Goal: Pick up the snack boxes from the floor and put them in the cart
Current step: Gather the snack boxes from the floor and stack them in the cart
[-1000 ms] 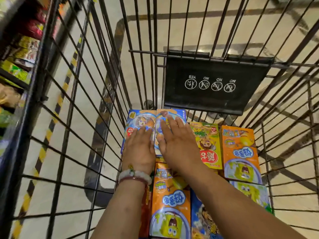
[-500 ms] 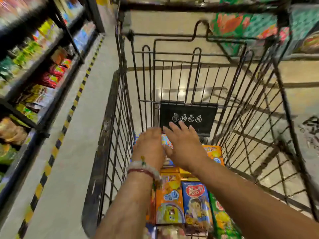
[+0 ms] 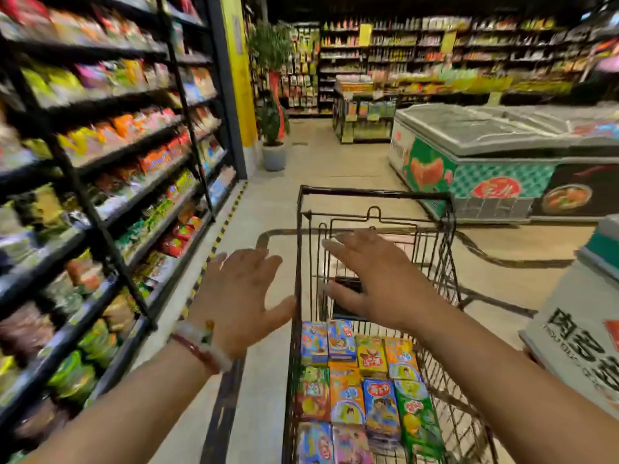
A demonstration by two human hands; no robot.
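nearest, snack boxes (image 3: 361,390) lying flat in rows on the floor of the cart (image 3: 449,249), touching side by side. above them, left hand (image 3: 239,296) spread wide and holding nothing, just left of the cart's side, bracelets (image 3: 201,346) on its wrist; right hand (image 3: 375,279) flat, fingers straight, holding nothing, over the basket. farther off, shelves (image 3: 100,162) at left, freezer (image 3: 485,162) at right, potted plant (image 3: 273,128) beyond.

Black wire cart (image 3: 303,209), colourful snack boxes (image 3: 360,386) flat in rows inside
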